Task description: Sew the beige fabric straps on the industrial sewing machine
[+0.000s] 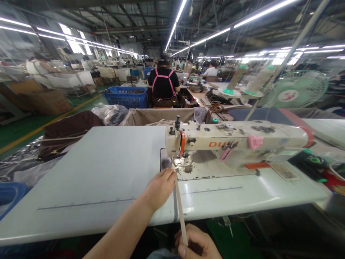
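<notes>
A cream sewing machine [231,142] stands on a white table [102,169]. A narrow tan strip [180,208] runs from the needle area [181,160] back toward me over the table's front edge. My left hand [160,187] rests on the table just left of the needle plate, fingers closed together against the strip's upper part. My right hand [198,244] is below the table edge, closed on the strip's lower end.
Brown fabric [67,133] lies off the table's left side, a blue bin [10,196] at far left. Thread cones [237,81] and a green fan [296,90] stand at right. A person in a black shirt [164,86] sits ahead by a blue crate [125,96].
</notes>
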Motion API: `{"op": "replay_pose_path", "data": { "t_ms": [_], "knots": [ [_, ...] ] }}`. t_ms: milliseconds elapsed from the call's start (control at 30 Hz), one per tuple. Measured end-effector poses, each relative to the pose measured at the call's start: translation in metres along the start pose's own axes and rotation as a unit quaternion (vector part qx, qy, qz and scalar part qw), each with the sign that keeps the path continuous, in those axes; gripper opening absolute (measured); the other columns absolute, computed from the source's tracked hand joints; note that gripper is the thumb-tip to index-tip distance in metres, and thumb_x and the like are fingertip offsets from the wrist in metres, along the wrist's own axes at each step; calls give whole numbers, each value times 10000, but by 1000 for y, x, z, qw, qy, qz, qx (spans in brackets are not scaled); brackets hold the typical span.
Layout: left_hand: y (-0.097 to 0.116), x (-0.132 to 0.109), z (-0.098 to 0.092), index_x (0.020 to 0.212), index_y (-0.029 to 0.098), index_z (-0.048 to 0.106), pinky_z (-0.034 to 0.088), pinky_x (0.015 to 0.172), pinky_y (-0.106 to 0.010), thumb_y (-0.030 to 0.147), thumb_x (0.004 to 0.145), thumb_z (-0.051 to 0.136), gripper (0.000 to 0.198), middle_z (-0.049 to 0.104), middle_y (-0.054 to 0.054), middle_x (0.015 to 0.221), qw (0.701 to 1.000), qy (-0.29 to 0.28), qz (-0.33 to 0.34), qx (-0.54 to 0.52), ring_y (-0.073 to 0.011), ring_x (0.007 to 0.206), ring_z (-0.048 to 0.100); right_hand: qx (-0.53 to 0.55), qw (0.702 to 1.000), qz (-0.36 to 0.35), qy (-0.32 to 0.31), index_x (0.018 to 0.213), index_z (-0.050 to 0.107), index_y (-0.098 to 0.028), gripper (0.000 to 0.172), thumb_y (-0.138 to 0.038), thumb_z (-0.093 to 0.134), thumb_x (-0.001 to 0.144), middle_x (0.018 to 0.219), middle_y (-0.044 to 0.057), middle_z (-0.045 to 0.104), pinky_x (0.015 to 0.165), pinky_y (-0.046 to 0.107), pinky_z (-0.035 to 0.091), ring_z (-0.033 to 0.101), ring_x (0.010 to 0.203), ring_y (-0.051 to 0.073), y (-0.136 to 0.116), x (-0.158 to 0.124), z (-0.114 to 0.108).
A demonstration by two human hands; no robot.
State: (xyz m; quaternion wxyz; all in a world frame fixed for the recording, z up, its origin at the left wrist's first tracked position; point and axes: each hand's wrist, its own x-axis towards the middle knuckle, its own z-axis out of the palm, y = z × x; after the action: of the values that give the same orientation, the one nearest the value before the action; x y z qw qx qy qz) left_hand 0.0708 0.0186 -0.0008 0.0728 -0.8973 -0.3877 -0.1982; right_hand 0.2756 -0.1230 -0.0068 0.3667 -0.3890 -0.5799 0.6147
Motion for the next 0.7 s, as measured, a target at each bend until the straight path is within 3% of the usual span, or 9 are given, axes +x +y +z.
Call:
{"op": "replay_pose_path", "data": {
  "t_ms": [100,233,433,700],
  "knots": [
    [1,1,-3,1209,154,615,504,1183,-407,137,1026,504,214,699,-106,1211,1000,11,5,3,-251,1257,651,-27,999,12,39,909,811,-203,494,-687,711,917,906,94,721,812,329,519,667,872,232,-2,4,0],
    [1,2,-8,1167,167,627,527,1146,-383,146,1018,518,186,696,-118,1234,1000,19,-2,-3,-239,1201,675,62,993,84,61,1058,787,-201,545,-719,713,906,877,92,755,783,330,534,662,779,205,-6,2,5],
    [0,2,-8,1176,166,631,507,1169,-392,148,1034,485,204,710,-109,1220,1000,17,16,17,-248,1249,656,96,989,107,43,868,778,-176,532,-702,713,919,769,83,741,760,310,516,643,712,182,-10,-6,9],
    [-1,2,-10,1161,155,629,569,1090,-389,151,1029,500,185,694,-142,1266,999,29,11,15,-256,1203,685,95,990,96,35,820,797,-176,524,-671,686,949,770,88,740,772,320,519,668,743,201,-16,-11,9]
  ]
}}
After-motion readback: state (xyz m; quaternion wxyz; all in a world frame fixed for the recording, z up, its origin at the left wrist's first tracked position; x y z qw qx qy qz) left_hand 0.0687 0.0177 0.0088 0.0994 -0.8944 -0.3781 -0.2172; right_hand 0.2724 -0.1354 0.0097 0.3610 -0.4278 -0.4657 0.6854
